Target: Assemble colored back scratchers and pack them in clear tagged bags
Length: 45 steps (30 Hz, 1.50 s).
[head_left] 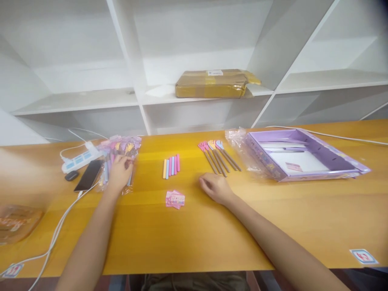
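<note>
My left hand (119,173) rests on a clear bag of pastel pens with hand-shaped tops (121,151) at the table's left; its fingers curl around some of the pens. My right hand (215,188) lies on the wooden table (212,234) with fingers loosely curled, holding nothing, just below a row of several hand-topped sticks (220,155). Between the hands lie several pastel pen caps or tubes (171,165) in a row. A small stack of pink cards (175,199) sits nearer me.
A purple box tray (306,155) on crinkled plastic stands at the right. A power strip (80,159), a black phone (89,174) and white cables lie at the left. A brown parcel (214,83) sits on the white shelf behind. Stickers mark the table's front corners.
</note>
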Available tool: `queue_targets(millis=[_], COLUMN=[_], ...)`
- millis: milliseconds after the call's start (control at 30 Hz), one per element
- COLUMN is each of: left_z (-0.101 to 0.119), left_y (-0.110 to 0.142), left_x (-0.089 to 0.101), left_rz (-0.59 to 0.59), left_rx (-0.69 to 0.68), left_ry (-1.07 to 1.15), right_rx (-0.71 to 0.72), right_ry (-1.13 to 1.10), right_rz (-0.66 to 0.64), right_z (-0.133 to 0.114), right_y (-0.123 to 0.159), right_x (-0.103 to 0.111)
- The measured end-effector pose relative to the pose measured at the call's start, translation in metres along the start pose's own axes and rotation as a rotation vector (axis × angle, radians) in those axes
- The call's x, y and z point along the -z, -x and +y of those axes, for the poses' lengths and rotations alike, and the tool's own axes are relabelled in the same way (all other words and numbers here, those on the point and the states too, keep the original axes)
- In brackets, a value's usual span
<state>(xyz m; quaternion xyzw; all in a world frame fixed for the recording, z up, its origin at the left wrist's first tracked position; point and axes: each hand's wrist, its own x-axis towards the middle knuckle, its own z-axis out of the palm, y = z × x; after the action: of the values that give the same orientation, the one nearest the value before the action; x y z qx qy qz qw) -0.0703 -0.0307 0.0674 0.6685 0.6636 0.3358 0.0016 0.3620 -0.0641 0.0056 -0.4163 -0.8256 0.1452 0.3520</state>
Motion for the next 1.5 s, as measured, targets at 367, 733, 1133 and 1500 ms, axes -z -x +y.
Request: queue_targets(millis=[367, 733, 1133, 1500], left_z=[-0.012, 0.045, 0.131, 0.151], left_y=[0.001, 0.011, 0.094, 0.138], left_x=[-0.006, 0.018, -0.043, -0.065], left_rz=[-0.173, -0.246, -1.426, -1.402], left_rx=[0.136, -0.025, 0.121, 0.412], left_ry=[-0.473, -0.114, 1.164, 1.474], right_rx=[-0.071, -0.312, -0.72, -0.508], right_ry=[-0.107, -0.574, -1.31, -0.889], right_rz=[-0.025, 0.093, 0.235, 0.14], right_z=[0.005, -0.011, -0.034, -0.054], right_y=[-0.003, -0.002, -0.001, 0.016], right_x=[0.013, 0.005, 0.016, -0.014])
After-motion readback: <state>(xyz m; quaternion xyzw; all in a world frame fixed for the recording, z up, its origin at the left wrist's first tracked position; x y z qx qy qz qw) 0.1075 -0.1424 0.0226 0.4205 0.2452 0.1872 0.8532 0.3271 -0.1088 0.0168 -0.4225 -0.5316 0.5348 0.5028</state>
